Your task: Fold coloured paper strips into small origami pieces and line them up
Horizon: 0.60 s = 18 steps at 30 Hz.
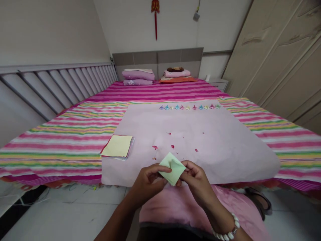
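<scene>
A pale green sheet of origami paper [168,160], folded into a diamond with one flap partly raised, is held between both hands just above the near edge of the white sheet. My left hand [149,179] grips its left corner, the index finger lying across the front near the flap. On the other side, my right hand [197,177] pinches the right corner between thumb and fingers. A beaded bracelet [232,231] circles the right wrist. Some of the fingertips are hidden behind the paper.
The large white sheet [145,124] covers part of the striped bed [87,129]. At left lies a stack of square paper [119,146]. Several small folded paper pieces [194,107] line the far edge. Small red scraps [172,146] are scattered mid-sheet.
</scene>
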Each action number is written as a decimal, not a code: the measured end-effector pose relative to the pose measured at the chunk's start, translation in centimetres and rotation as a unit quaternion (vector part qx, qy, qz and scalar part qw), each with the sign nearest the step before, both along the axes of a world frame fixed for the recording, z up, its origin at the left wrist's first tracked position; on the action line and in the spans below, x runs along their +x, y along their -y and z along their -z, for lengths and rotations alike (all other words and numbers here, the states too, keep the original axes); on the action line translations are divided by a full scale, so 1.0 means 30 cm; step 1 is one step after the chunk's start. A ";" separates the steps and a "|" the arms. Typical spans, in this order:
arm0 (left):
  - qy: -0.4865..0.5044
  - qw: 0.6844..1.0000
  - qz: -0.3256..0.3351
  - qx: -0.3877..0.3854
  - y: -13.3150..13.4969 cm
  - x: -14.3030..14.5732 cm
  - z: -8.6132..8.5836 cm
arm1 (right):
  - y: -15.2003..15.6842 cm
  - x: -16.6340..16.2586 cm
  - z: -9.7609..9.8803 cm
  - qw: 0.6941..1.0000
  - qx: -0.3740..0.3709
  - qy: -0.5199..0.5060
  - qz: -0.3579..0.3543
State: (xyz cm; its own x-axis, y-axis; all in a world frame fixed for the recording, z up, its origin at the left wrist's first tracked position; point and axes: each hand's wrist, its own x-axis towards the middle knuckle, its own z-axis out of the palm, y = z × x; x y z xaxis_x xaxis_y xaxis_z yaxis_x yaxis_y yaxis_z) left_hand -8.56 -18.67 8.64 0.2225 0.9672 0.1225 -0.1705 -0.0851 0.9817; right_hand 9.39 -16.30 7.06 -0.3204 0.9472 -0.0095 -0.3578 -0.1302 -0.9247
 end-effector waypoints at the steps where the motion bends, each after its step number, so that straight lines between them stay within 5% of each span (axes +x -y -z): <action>1: 0.000 1.000 0.008 -0.003 0.000 -0.001 -0.004 | 0.000 -0.001 -0.001 1.000 -0.004 -0.002 0.000; 11: -0.080 0.984 -0.145 -0.062 -0.025 0.040 0.000 | 0.003 0.008 -0.007 0.996 0.012 -0.058 -0.068; 18: -0.073 0.988 -0.128 -0.051 -0.025 0.057 0.015 | -0.013 -0.003 -0.012 0.999 -0.011 0.040 -0.009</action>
